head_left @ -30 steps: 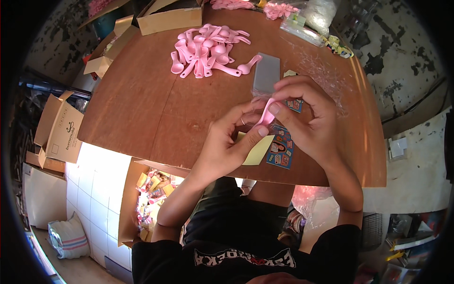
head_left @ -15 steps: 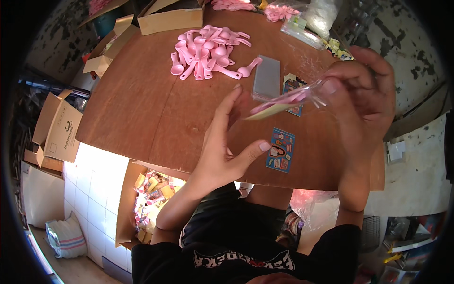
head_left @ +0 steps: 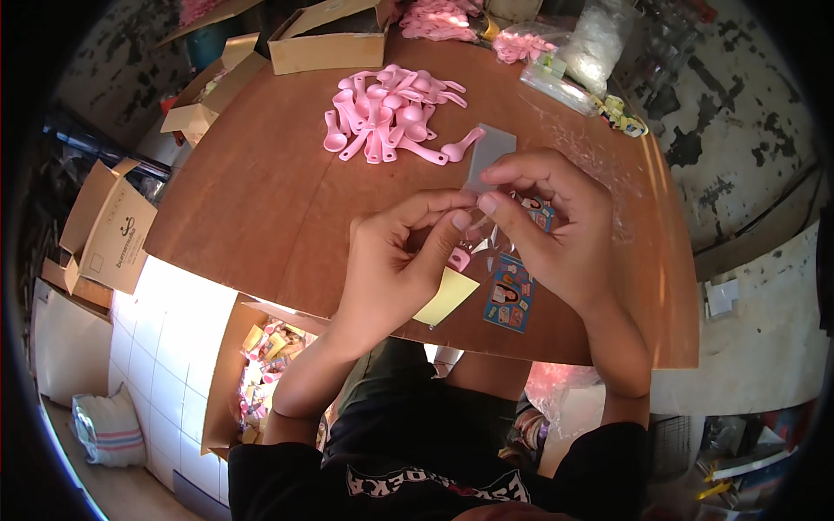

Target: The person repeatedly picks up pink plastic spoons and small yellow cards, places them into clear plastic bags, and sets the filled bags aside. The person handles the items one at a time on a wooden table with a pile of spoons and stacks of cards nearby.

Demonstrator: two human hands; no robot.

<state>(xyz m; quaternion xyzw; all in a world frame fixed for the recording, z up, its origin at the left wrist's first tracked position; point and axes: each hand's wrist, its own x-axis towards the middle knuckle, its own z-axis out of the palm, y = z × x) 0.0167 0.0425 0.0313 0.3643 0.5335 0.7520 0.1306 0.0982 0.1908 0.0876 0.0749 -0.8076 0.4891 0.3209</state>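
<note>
My left hand (head_left: 395, 260) and my right hand (head_left: 560, 230) meet over the front of the table, thumbs and forefingers pinching the top of a small clear plastic bag (head_left: 483, 233). Inside it, the handle end of a pink scoop (head_left: 460, 259) and a pale yellow card (head_left: 447, 298) show below my left fingers. The rest of the scoop is hidden. On the table under my right hand lies a blue printed card (head_left: 510, 295). More blue cards (head_left: 540, 214) lie partly covered by that hand. A stack of clear bags (head_left: 493, 146) sits just beyond my fingertips.
A heap of pink scoops (head_left: 391, 113) covers the far middle of the brown table (head_left: 252, 200). Cardboard boxes (head_left: 330, 43) stand at the back left. Bagged white material (head_left: 598, 48) is at the back right. Below the left edge, a carton (head_left: 224, 373) holds packed pieces.
My right hand has come down and left with the bag. My left hand has closed from open fingers onto the bag's top. The bag now hangs lower, between both hands.
</note>
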